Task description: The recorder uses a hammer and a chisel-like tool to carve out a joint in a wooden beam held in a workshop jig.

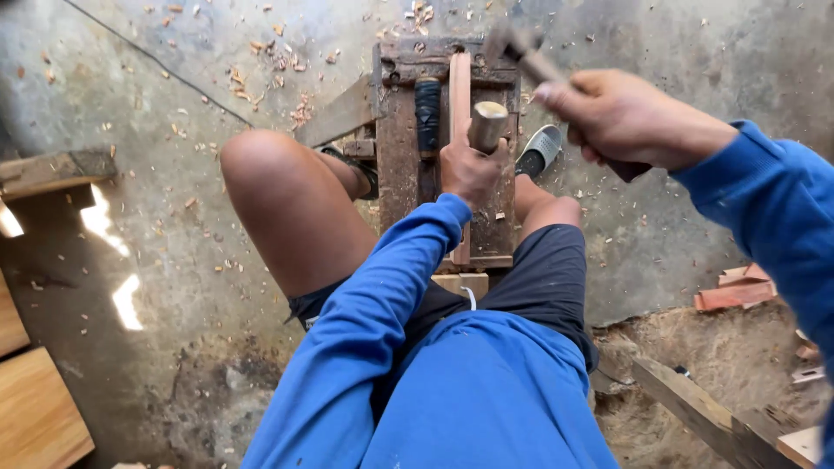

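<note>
The wooden workbench [401, 165], dark and worn, stands on the concrete floor [156, 217] between my knees, and it is the largest thing in the work; a pale wooden strip [460, 91] lies lengthwise along its top, with a black-wrapped handle [426, 113] resting just beside it on the left. Wood chips [278, 61] are scattered over the floor beyond the bench, and loose planks [43, 169] lie off to the left.

My left hand [469, 169] is closed around the chisel handle [486, 124], its rounded butt standing up clear above the fist, the tool planted on the strip. My right hand [630, 117] is wrapped tight round the shaft of the hammer [519, 45], raised up and to the right, the head blurred.

To strike well, I judge I should keep the chisel steady and upright, fingers below the butt, and bring the hammer down square on the butt rather than glancing off toward my knuckles. I would keep my knees pressed against the bench so it does not shift, and watch the cutting edge, which my left hand hides from me here.
</note>
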